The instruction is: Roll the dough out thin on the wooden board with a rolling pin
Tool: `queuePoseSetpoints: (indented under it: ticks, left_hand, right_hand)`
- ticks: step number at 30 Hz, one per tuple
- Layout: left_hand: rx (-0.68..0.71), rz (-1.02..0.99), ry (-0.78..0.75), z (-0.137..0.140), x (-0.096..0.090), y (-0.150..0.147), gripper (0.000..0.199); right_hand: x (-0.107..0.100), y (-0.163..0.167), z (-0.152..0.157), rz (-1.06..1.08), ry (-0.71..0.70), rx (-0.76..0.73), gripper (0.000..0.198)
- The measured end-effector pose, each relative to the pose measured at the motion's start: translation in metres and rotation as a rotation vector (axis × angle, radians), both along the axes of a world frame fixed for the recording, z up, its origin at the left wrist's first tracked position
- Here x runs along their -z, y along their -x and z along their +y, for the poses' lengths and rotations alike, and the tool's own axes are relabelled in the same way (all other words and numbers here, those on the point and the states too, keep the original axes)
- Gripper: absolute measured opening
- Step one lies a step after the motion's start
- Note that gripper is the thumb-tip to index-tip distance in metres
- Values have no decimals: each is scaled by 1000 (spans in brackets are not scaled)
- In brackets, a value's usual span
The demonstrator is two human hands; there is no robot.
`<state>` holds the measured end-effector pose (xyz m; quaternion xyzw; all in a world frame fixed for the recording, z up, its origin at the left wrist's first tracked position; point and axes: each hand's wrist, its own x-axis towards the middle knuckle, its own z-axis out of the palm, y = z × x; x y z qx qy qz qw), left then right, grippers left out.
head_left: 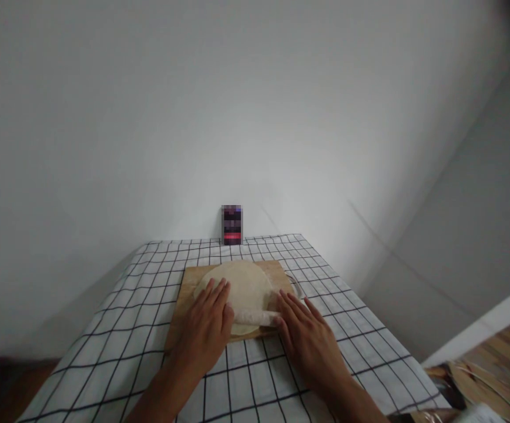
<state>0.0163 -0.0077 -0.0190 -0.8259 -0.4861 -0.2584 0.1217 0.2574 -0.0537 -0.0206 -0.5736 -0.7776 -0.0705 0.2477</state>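
A round, flat sheet of dough point(242, 283) lies on a wooden board point(179, 314), overhanging neither of its sides that I can see. Across the near part of the dough rests a pale, floury rolling pin point(255, 318). My left hand point(208, 323) lies over the pin's left end, its fingers stretched forward above the dough. On the right end is my right hand point(305, 332), also with straight fingers, reaching past the board's right edge. Both palms press from above rather than wrap around the pin, and they hide its ends.
A checked cloth point(127, 329) covers the table. At its far edge a dark, pixelated package point(232, 225) stands against the white wall point(237, 106). A clear curved rim point(298, 286) shows beside the board. Cluttered items point(470, 382) sit low at the right.
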Motion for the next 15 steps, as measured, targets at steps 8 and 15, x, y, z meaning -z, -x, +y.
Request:
queuePoseSetpoints:
  ticks: [8, 15]
  left_hand:
    - [-100, 13, 30, 13, -6, -8, 49]
    - [-274, 52, 77, 21, -22, -17, 45]
  right_hand:
    - [-28, 0, 88, -61, 171, -50, 50]
    - [-44, 16, 159, -86, 308, -194, 51]
